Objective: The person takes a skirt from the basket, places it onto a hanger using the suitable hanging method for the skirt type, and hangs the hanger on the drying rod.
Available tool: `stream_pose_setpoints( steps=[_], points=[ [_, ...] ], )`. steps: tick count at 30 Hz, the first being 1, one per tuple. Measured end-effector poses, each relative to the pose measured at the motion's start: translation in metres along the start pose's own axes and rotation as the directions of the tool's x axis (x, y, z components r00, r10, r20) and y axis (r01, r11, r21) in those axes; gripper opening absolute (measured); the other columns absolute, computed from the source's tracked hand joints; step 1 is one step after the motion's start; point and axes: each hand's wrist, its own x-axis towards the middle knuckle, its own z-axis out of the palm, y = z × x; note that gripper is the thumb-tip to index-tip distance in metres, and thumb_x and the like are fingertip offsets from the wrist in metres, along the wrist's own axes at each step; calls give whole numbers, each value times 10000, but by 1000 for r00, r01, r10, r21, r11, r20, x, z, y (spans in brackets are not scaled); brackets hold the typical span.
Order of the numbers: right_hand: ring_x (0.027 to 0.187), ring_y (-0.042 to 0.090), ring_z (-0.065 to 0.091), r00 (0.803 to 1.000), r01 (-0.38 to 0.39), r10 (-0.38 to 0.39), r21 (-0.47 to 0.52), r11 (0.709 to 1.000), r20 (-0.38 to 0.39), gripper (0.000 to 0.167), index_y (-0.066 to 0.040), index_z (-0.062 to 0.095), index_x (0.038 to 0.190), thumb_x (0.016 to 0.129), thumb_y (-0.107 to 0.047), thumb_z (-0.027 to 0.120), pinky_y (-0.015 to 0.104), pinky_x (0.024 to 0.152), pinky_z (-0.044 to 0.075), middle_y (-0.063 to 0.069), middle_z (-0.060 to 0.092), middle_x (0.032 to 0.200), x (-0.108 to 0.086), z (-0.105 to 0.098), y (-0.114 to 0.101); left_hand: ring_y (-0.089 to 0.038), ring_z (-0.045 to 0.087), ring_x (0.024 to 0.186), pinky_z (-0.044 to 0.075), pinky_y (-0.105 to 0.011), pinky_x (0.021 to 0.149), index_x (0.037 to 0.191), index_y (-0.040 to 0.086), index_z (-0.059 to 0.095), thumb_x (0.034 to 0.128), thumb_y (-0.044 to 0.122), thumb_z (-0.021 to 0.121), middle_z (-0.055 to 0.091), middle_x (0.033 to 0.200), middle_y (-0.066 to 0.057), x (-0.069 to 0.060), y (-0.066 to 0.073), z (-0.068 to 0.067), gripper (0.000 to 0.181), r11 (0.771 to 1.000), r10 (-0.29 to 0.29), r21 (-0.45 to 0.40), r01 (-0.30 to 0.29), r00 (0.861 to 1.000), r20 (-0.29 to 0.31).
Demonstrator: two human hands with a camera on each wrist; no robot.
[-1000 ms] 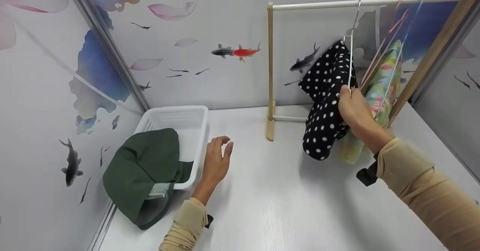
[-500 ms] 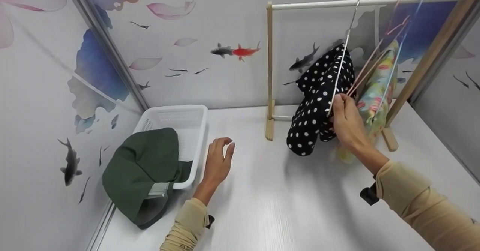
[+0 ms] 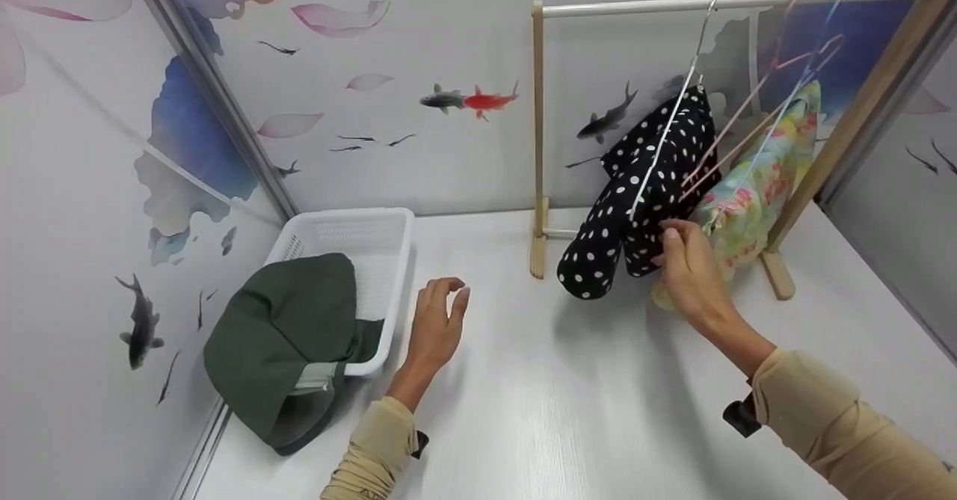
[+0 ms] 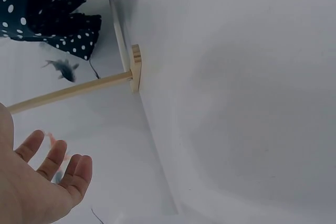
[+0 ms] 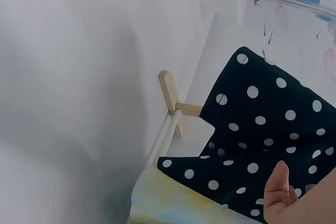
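one loose left hand (image 3: 435,324) above white table (image 3: 523,418), fish-patterned walls (image 3: 448,171) behind; right hand (image 3: 697,279) at dotted cloth (image 3: 598,242), grip unclear.

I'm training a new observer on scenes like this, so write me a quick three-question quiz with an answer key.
1. Fill in: in the head view, the black polka-dot garment is to the ___ of the floral garment.
2. True or false: the left hand holds nothing.
3. Which garment lies partly over the edge of the white basket?
A. floral garment
B. dark green garment
C. black polka-dot garment

Key: 1. left; 2. true; 3. B
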Motion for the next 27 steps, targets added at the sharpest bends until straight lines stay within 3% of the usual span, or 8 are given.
stream_pose_setpoints(
  steps=[4,10,13,17,23,27],
  points=[
    [989,314,561,1000,24,-23,-9,1000,14,531,51,406,1358,1062,-374,290,275,788,416,229,503,1223,-11,0,3,-189,475,1128,426,-372,932,1181,119,580,1023,459,422,544,1186,5,-4,3,1,407,999,19,32,-19,1000,19],
    [1006,235,538,995,95,-93,-66,993,29,470,45,434,1322,1055,-336,369,201,751,419,161,494,1207,-31,7,13,-195,464,1196,429,-373,966,1223,110,586,1022,434,448,550,1252,-17,-12,16,6,406,980,145,135,-149,989,42],
    [959,197,533,990,140,-139,-104,985,24,413,33,469,1286,1051,-301,405,199,714,413,131,505,1159,-38,11,17,-199,446,1234,415,-380,993,1246,107,582,1021,433,450,543,1280,-26,-15,25,7,417,973,171,142,-180,983,69],
    [904,171,554,980,197,-196,-162,967,20,344,-6,526,1253,1039,-268,458,232,683,442,98,510,1144,-45,16,23,-216,435,1254,412,-395,999,1270,107,568,1018,431,462,535,1298,-38,-21,33,8,424,969,191,138,-205,976,107],
    [981,242,596,967,253,-243,-235,938,71,325,-37,563,1260,1020,-251,514,429,692,494,94,517,1263,-56,24,37,-223,438,1252,415,-403,998,1303,108,557,1019,436,459,534,1314,-26,-32,37,10,445,957,209,165,-238,962,173],
    [868,243,595,962,268,-246,-265,926,114,342,-29,571,1266,1007,-250,544,441,702,484,113,537,1275,-63,29,44,-224,435,1263,405,-401,1011,1325,125,544,1014,442,466,526,1332,-20,-38,37,9,451,951,200,191,-244,954,224]
  ],
)
